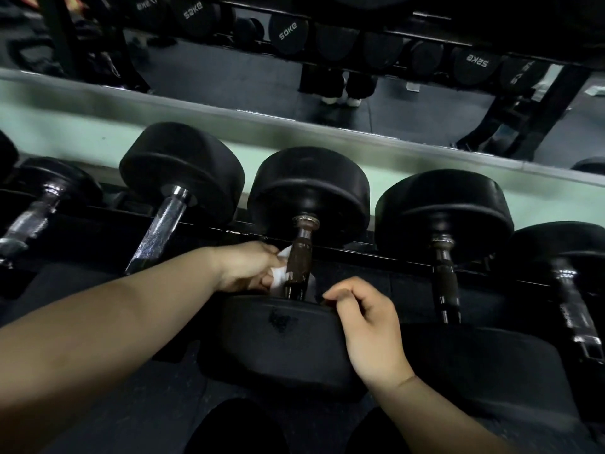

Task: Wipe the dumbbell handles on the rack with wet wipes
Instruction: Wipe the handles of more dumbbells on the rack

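Note:
A row of black dumbbells lies on the rack [343, 253]. The middle dumbbell has a dark, brownish handle [299, 257]. My left hand [245, 267] holds a white wet wipe [281, 276] pressed against the left side of that handle, near its lower end. My right hand [366, 319] rests on the rim of the same dumbbell's near weight head [278, 335], fingers curled, with nothing visibly in them. The lowest part of the handle is hidden behind the near head.
Chrome-handled dumbbells [163, 231] lie to the left, dark-handled ones [445, 276] to the right. A mirror [262, 80] behind the rack reflects more weights and a person's legs. A pale green ledge [82, 132] runs under the mirror.

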